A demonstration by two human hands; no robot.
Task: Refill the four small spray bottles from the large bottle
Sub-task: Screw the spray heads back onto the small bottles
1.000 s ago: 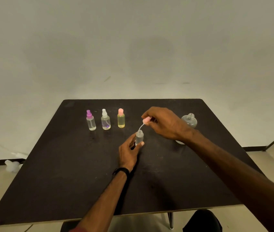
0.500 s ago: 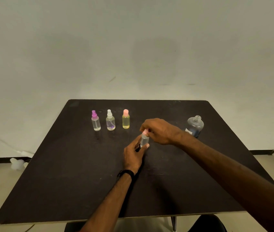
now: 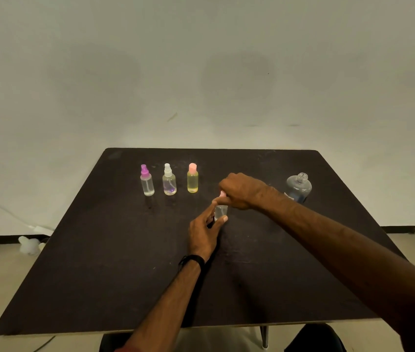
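Note:
A small clear spray bottle (image 3: 221, 211) stands upright mid-table. My left hand (image 3: 205, 233) grips its body between thumb and fingers. My right hand (image 3: 242, 190) curls over its pink spray cap (image 3: 222, 194), which sits on the bottle's neck. Three more small bottles stand in a row behind: one with a purple cap (image 3: 147, 180), one with a white cap (image 3: 169, 179), and a yellow one with a pink cap (image 3: 192, 178). The large clear bottle (image 3: 298, 186) stands uncapped at the right, behind my right forearm.
The black table (image 3: 99, 262) fills the lower view, its front edge near me. A white object (image 3: 29, 245) lies on the floor at the left, by a cable. A pale wall rises behind the table.
My right hand brought the pink spray cap with its tube down from above the bottle onto the neck. My left hand kept its hold on the bottle.

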